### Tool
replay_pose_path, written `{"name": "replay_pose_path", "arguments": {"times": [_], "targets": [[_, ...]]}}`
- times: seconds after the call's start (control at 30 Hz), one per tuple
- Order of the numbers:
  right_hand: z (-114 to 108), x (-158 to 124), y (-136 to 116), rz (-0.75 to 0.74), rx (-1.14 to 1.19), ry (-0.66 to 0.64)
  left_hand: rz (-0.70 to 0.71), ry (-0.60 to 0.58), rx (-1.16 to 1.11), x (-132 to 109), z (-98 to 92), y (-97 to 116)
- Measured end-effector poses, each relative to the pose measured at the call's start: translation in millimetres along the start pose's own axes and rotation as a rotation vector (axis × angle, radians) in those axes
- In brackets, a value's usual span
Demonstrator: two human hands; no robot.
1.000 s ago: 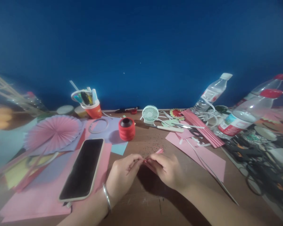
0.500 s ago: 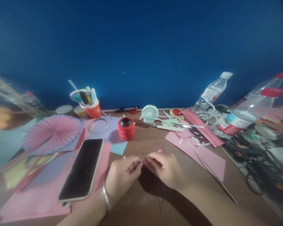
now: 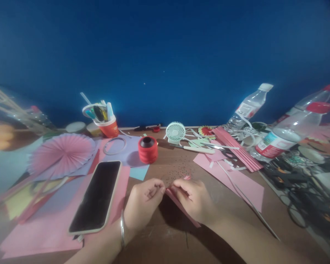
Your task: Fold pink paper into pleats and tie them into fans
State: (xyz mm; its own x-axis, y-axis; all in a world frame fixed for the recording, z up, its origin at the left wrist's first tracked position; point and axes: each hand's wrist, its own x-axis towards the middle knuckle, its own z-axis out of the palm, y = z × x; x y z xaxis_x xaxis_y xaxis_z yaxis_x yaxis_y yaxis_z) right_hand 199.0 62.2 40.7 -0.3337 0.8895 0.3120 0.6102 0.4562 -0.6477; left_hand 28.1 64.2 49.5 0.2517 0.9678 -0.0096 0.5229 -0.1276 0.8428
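Note:
My right hand is closed on a narrow folded strip of pink paper. The strip slants from the fingertips down under the palm, and a pink end shows beyond the knuckles. Close by its near-left tip, my left hand is closed, thumb and forefinger pinched together; what they hold, if anything, is too small to make out. A silver bangle circles the left wrist. Dark specks lie scattered on the brown table just past both hands. A red spool with a black centre stands beyond the left hand.
At left, a phone lies on pink sheets near a pleated pink paper fan. A red cup holds pens. Behind are a mint handheld fan and a knife. Bottles and pleated pink paper occupy the right.
My fingertips have parted slightly, the left hand shifting a little. More of the pink strip shows below my right hand. Everything else stays put apart from a slight view shift.

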Motion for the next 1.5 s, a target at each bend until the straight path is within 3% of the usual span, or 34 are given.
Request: {"name": "replay_pose_path", "arguments": {"times": [0.23,0.53,0.83,1.13,1.5], "targets": [[-0.9,-2.0,-0.8,-0.037,0.042,0.047,-0.121,-0.059,-0.277,0.0,0.6,-2.0],[-4.5,-3.6,-0.4,-0.049,0.043,0.019,-0.144,-0.092,-0.423,1.0,-0.6,1.0],[-5.8,-2.1,0.4,0.014,0.073,-0.011,-0.164,-0.087,-0.418,0.1,0.0,-0.9],[-5.4,1.0,-2.3,0.033,0.056,-0.018,-0.163,0.04,-0.273,6.4,0.2,-2.2],[-2.0,0.6,-4.7,0.068,0.111,0.02,-0.108,0.016,-0.2,5.2,0.6,-0.7]]}}
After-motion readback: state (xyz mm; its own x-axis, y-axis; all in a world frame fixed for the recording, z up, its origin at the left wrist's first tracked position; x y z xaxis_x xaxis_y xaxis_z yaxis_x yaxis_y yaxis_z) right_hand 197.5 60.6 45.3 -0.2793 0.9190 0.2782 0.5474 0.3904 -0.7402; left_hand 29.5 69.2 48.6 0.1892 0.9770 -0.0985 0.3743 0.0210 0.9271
